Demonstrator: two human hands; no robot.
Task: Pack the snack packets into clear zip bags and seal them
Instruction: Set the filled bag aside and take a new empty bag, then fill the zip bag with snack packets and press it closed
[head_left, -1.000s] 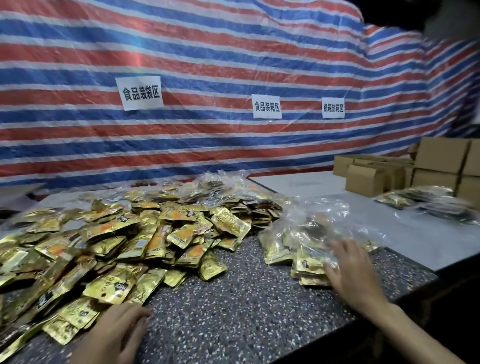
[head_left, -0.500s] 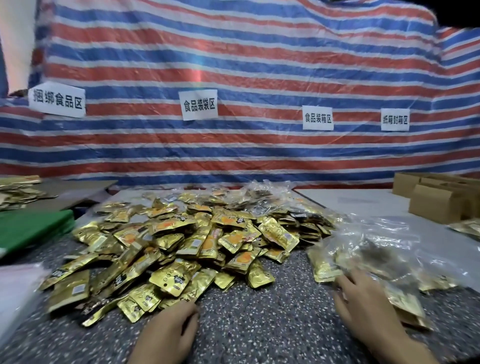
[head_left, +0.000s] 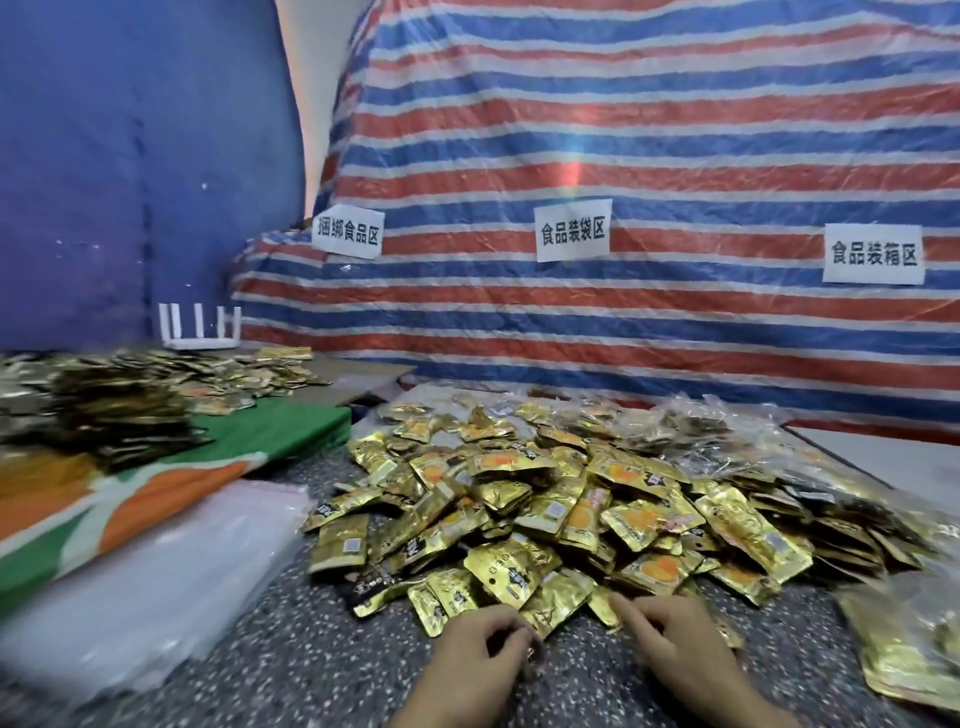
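Snack packets (head_left: 545, 519) heaped on bench (head_left: 311, 654) within reach; left hand (head_left: 480, 657) curled, grip unclear; right hand (head_left: 683, 652) spread over them.

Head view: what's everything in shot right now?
snack packets: loose pile, gold, table centre
second packet pile: one, gold, blurred, far left
empty clear bags: one stack, near left
filled clear bag: one, gold inside, lower right
mat: one, green-orange-white, left
paper signs: three, white, on tarp
tarp: one, red-white-blue striped, behind
table: one, dark speckled, underneath
left hand: one, pile's near edge, fingers curled, grip unclear
right hand: one, beside it, fingers straight on packets
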